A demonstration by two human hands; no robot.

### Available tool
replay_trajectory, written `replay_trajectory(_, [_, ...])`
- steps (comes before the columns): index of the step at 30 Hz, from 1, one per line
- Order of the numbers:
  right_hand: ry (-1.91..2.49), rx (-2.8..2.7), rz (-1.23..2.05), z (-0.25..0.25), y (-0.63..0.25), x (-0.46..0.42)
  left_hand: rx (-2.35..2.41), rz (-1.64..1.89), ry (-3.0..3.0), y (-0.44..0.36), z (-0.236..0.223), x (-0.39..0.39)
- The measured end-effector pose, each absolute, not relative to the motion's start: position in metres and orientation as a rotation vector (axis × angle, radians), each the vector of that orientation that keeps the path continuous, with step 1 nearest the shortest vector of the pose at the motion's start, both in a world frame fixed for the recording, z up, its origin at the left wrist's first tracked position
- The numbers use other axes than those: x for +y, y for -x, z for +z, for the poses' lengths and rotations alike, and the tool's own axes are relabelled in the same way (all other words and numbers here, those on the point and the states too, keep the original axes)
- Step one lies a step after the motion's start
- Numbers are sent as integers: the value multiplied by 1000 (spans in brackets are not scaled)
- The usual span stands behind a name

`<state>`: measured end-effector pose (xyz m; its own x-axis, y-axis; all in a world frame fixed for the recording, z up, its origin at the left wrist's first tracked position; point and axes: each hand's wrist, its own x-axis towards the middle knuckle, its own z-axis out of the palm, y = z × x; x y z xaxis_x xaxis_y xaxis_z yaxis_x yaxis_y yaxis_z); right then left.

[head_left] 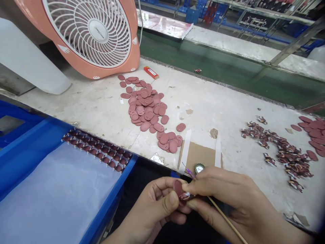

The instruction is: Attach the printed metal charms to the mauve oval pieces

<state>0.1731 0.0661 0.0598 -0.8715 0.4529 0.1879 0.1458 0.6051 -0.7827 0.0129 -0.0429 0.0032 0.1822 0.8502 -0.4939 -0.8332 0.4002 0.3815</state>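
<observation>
The left hand is pinching a pink oval disc between thumb and fingers, with a small printed cutout sitting against the disc's lower edge. The right hand is closed around a thin wooden stick, a purple-tinted tip showing past the fingers, and its fingertips are pressing in close to the disc. Just ahead, a bottle cap is sitting on a cardboard square taped to the desk. On the left, a blue tray is holding neat rows of finished-looking disc pieces, so that batch appears done. Loose discs are lying heaped mid-desk, while more discs and a scatter of printed cutouts are spreading along the right, so plenty appears left. Farther off, an orange lighter is lying beside a pink desk fan.
</observation>
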Motion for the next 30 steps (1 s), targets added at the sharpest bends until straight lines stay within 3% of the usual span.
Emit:
replay_trajectory(6, [432,-2484,771,62,-184,70,708,1270,-193,-7,-2,-45])
replay_trajectory(16, [508,-2433,816,36,-187,53,719,1326,-422,3,-4,-42])
replay_trajectory(23, [494,-2391,152,13,-160,51,1092,1776,-402,-10,-21,-45])
replay_trajectory(30, [292,-2361,95,1,-123,52,1304,1931,-274,-7,-21,-44])
